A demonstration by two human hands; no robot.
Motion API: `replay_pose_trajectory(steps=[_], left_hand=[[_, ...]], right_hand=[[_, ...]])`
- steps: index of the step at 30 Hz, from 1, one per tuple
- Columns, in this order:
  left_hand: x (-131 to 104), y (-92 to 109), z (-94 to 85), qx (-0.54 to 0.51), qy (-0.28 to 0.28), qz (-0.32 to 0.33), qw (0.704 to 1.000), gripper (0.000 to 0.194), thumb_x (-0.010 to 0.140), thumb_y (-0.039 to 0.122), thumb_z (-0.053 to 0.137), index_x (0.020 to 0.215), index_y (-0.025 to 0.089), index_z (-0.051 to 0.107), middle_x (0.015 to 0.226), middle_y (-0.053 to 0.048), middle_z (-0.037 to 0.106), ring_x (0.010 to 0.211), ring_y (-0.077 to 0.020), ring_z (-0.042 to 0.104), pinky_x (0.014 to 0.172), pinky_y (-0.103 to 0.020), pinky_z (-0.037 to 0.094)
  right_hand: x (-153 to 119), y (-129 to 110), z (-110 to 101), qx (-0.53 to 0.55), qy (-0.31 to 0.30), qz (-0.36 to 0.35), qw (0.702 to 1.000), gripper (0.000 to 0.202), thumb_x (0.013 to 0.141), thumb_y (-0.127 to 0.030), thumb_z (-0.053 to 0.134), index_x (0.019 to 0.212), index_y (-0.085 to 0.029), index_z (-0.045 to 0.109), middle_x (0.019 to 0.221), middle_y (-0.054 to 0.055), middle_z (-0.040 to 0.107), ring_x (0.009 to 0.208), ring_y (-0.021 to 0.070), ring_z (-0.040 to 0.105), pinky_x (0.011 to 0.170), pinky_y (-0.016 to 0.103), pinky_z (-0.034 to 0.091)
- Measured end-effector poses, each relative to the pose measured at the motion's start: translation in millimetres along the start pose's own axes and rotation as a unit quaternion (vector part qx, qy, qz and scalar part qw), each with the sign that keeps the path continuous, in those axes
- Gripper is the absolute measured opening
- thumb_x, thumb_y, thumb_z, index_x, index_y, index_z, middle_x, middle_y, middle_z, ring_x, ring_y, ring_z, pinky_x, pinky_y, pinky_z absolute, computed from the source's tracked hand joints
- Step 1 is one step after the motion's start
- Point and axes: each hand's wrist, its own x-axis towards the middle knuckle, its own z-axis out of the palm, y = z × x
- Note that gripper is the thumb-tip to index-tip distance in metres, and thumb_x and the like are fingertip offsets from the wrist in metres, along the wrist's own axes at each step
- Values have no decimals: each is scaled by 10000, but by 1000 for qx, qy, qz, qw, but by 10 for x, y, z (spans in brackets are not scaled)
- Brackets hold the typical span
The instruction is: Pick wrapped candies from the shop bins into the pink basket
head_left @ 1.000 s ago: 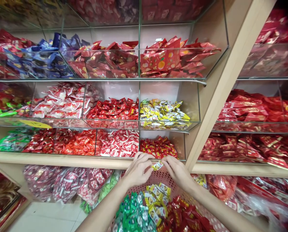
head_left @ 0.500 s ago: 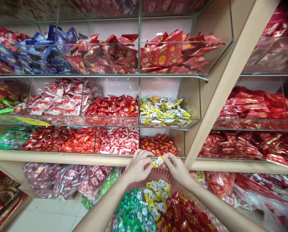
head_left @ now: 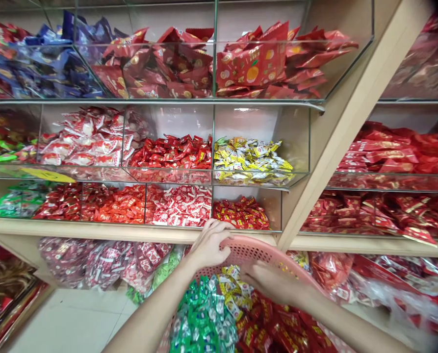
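Note:
A pink perforated basket holds green-wrapped candies, yellow-and-white ones and red ones. Over its far left rim lies my left hand, fingers curled around the edge against the wooden shelf edge. My right hand is inside the basket, just above the yellow and red candies; it is smeared by motion, and its fingertips and anything in them cannot be made out.
Clear-walled bins rise ahead, with red candies, yellow-and-white candies and larger red packets. A slanted wooden post stands to the right. Filled plastic bags sit under the wooden ledge.
My right hand has moved down into the basket, and the small yellow-and-white candy is no longer seen between my hands. The basket's far rim now shows higher, under my left hand.

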Motion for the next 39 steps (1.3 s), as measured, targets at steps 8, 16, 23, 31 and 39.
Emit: replay_pose_trajectory(steps=[8,16,23,31,39], left_hand=[[-8,5,-21,-14,2,-3,1000,286,660,87,530,894,215,631,1143,-18,580,1058,-211,463,984,-386,302],[-8,27,-29,-33,5,-12,999,309,646,70,511,886,223,629,1132,-13,579,1057,-210,465,976,-402,301],[-14,24,-32,-38,4,-28,999,319,622,71,520,875,228,632,1138,-11,573,1066,-224,453,969,-409,309],[-21,14,-23,-38,9,-22,999,289,629,70,520,853,222,621,1119,-11,586,1037,-212,483,984,-413,285],[-23,3,-25,-50,16,-19,998,278,632,69,539,848,225,620,1113,-7,590,1042,-208,487,993,-411,274]], right_hand=[[151,9,262,-83,-50,-21,995,252,902,-220,398,796,-174,622,817,61,678,763,182,612,651,254,405],[96,-197,-333,1,86,-32,996,248,905,-268,410,785,-200,616,774,29,660,686,157,582,618,249,395],[153,-378,-1547,32,348,-22,937,442,844,-462,500,500,-187,481,439,-38,435,442,84,360,472,233,287],[734,-306,-2432,-88,300,-1,950,101,658,-198,667,717,-154,597,616,-43,556,558,80,456,539,202,325],[1015,-201,-2423,-105,171,31,979,70,605,-150,642,554,-151,594,517,-50,541,530,78,473,493,179,334]])
